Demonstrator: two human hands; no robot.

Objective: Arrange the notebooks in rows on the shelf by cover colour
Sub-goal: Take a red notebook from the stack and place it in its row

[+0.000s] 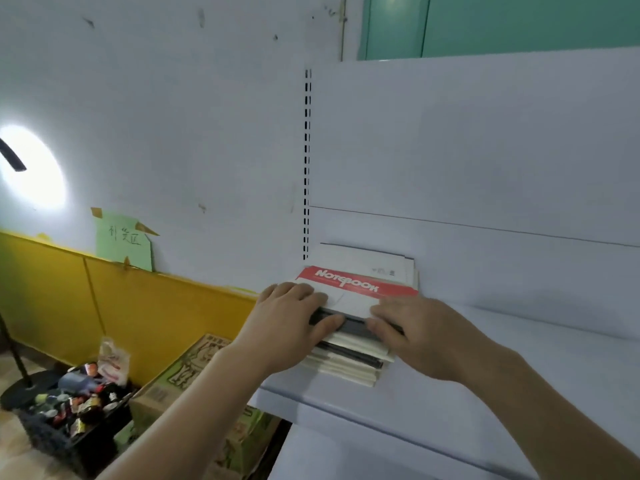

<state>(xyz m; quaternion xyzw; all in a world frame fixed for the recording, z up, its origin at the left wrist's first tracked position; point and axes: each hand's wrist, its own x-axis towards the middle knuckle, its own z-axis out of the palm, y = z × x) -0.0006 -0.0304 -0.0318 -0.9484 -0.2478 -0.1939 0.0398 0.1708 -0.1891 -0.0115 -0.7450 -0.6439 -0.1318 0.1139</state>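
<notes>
In the head view, both hands are gripping one stack [349, 355] at the shelf's [519, 358] left end: left fingers [301, 296] lying over the top red-and-white notebook [360, 289], right fingers [384, 318] curling round its near edge, a dark spine between them. Counting two hands, one stack and roughly eight uneven layers, I am judging that a one-sided pull is risking loose lower notebooks sliding off the shelf edge.

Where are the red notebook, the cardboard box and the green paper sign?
red notebook [358, 284]: head view, on its red title band.
cardboard box [180, 372]: head view, on its printed top flap.
green paper sign [124, 244]: head view, on its middle.
</notes>
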